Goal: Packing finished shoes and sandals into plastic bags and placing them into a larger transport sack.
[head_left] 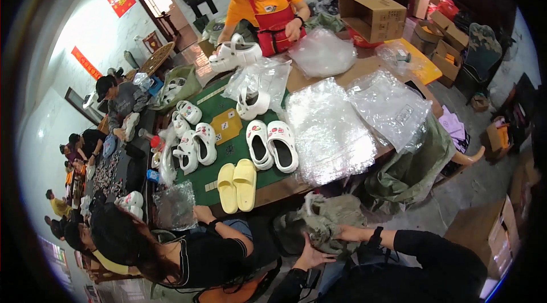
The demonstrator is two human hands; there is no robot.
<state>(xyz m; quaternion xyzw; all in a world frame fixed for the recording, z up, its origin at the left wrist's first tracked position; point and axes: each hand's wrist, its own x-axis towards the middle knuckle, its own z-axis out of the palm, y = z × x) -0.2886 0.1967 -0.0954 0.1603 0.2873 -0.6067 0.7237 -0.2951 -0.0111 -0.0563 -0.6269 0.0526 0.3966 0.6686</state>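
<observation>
My left hand [310, 257] and my right hand [346, 233] come out of black sleeves at the lower edge. Both grip a crumpled olive-green cloth sack [319, 217] just below the table's near edge. My right wrist wears a black band. On the table above lie a pair of yellow slippers [236, 186] and a pair of white clogs [272, 143] with small decorations. Beside them is a stack of clear plastic bags [327, 129].
A green mat [213, 110] covers the table and holds more white clogs [194, 146]. A person in an orange shirt and red apron [265, 4] stands at the far side. A seated person in black [188, 252] is to my left. Cardboard boxes [373, 15] stand on the right.
</observation>
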